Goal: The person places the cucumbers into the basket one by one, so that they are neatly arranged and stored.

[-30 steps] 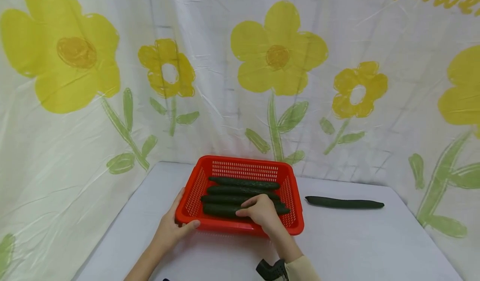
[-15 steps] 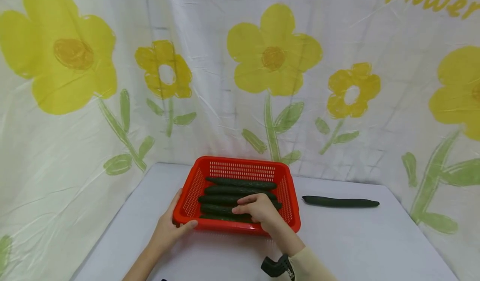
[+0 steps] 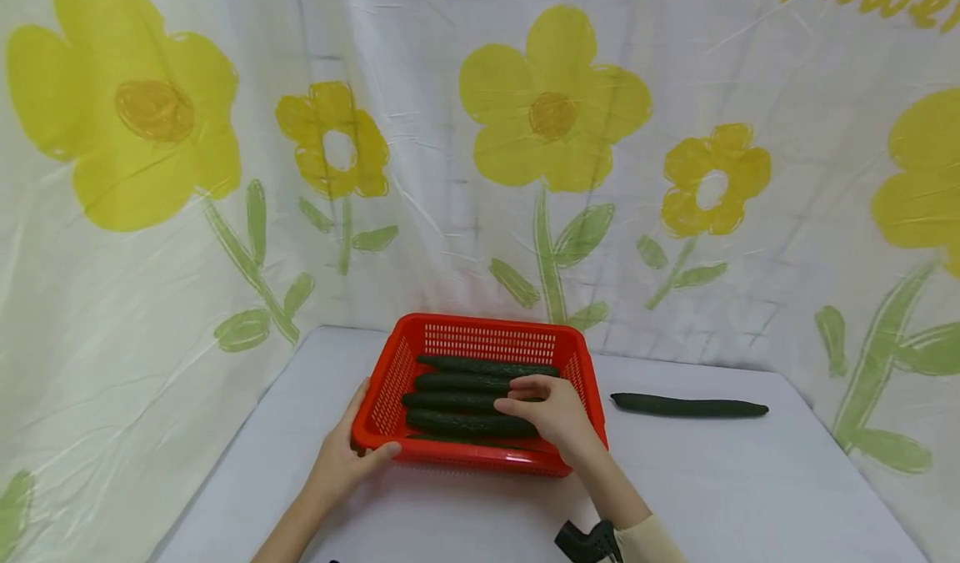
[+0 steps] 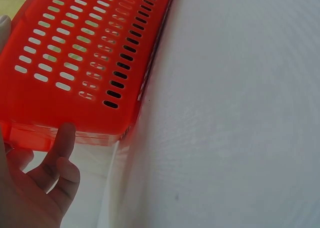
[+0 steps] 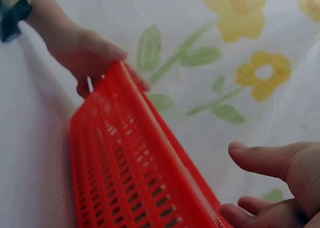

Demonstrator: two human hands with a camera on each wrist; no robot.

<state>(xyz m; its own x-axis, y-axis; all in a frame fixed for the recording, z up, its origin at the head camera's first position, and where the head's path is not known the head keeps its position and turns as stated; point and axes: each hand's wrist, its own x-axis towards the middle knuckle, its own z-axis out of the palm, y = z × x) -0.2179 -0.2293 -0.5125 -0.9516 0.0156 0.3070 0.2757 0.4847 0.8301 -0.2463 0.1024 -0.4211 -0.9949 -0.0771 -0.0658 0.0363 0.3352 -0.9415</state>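
A red plastic basket [image 3: 480, 454] with slotted walls stands on the table and holds several dark green cucumbers [image 3: 461, 423], lying side by side. My left hand [image 3: 339, 461] grips the basket's front left corner, thumb over the front rim and fingers around the outside; the left wrist view shows curled fingers [image 4: 64, 140] against the basket wall [image 4: 75, 52]. Over the basket's right half hovers my right hand [image 3: 555, 417], covering the right ends of some cucumbers. In the right wrist view its thumb [image 5: 265, 158] and fingers stand apart with nothing between them.
One more cucumber [image 3: 690, 406] lies on the white table [image 3: 697, 480], right of the basket. Behind the table hangs a white curtain [image 3: 442, 238] printed with yellow flowers. The basket's back wall stands near the table's rear edge.
My right hand has left the front cucumbers and moved right and slightly up. A further strip of cucumber now shows along the basket's front wall. My left hand keeps its hold on the corner.
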